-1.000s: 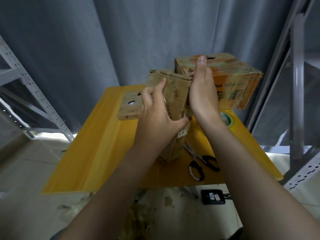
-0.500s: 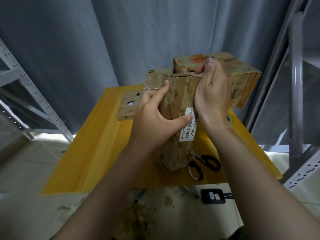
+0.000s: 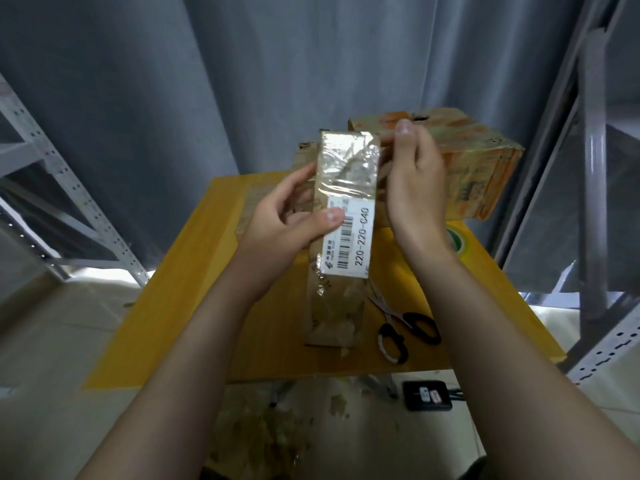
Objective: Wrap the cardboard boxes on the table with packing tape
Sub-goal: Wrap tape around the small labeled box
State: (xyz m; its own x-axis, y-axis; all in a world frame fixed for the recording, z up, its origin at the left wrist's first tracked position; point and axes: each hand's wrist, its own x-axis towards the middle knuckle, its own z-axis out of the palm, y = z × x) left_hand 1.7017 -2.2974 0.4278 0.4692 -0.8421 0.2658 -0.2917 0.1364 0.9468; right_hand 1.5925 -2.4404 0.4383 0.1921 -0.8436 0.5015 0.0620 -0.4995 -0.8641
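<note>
Head view: at the left I see the left hand (image 3: 287, 216) gripping the narrow cardboard box (image 3: 337, 306), with its thumb pressed on the left edge of the white barcode label (image 3: 353, 247) and its fingers curled behind. The box stands tall over the middle of the yellow table (image 3: 180, 306), its lower end near the front edge; I cannot tell whether it touches. Glossy clear tape (image 3: 346, 161) covers its upper face. The right hand (image 3: 414, 181) holds the box's upper right edge, fingers curled round it. Black-handled scissors (image 3: 405, 327) lie near the front right corner. A larger taped box (image 3: 485, 168) sits at the back right corner.
</note>
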